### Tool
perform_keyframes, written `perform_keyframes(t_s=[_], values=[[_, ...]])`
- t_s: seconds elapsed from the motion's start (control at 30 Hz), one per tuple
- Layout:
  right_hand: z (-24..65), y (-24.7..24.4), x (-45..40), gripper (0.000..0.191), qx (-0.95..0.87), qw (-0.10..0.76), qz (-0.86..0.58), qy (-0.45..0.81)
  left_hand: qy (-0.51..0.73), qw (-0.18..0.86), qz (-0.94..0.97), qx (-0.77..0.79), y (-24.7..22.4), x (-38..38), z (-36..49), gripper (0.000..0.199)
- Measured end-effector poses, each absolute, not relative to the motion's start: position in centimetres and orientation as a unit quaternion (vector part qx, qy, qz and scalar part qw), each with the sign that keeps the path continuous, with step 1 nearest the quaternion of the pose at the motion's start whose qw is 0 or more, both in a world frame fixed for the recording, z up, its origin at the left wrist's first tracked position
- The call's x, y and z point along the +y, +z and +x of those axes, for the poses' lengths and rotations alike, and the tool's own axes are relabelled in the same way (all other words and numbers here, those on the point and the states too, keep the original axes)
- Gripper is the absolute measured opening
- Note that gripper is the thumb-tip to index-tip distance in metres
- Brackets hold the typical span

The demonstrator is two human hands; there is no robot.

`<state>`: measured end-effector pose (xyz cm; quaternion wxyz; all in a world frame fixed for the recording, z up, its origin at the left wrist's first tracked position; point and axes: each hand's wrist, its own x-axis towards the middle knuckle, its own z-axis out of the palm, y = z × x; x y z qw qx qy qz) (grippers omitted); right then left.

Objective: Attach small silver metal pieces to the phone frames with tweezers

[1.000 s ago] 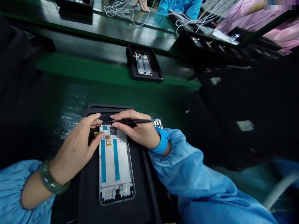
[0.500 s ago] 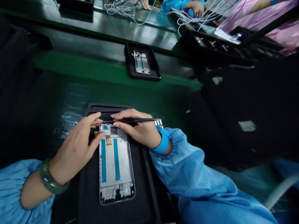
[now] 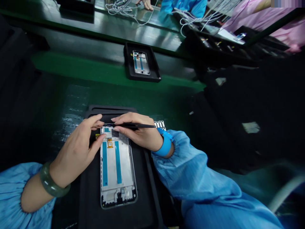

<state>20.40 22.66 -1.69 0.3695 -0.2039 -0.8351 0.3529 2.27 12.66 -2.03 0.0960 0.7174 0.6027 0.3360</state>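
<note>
A silvery phone frame (image 3: 111,165) with two blue strips and an orange flex cable (image 3: 110,143) lies on a black tray (image 3: 90,203). My left hand (image 3: 77,148) holds its upper left corner, the thumb on the frame and the bent fingers at the top edge. My right hand (image 3: 143,133) is closed around black tweezers (image 3: 139,125), which point left over the frame's top end. What the tweezer tips touch is too small to make out. A small dark square (image 3: 115,133) shows just below my right fingertips.
Ahead, a second phone frame (image 3: 141,62) lies in a black box (image 3: 156,76) on the green bench. White cables (image 3: 119,8) and another person's hand (image 3: 145,4) are at the far side. Black stacks (image 3: 267,105) stand at right. White-and-black pieces (image 3: 160,124) lie beyond my right wrist.
The whole view has shifted slightly. Both hands keep nearly the same pose on the frame, with the tweezers tilted a little differently. A co-worker's hand at the far side has left sight.
</note>
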Motion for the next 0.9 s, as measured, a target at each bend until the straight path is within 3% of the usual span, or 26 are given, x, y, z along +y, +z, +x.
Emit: perform_keyframes(t_s=[0.57,0.8,0.9], values=[[19.9,-1.1,22.5,0.012,-0.828,0.36,-0.294,0.314,0.32,0.1,0.719,0.608,-2.0,12.7,2.3,0.049],[19.7,-0.3,22.7,0.019,-0.708,0.403,-0.278,0.509,0.363,0.163,0.674,0.623,-1.5,12.7,2.5,0.039],[19.3,0.2,22.2,0.021,-0.701,0.4,-0.258,0.531,0.363,0.174,0.672,0.622,-1.2,12.6,2.7,0.033]])
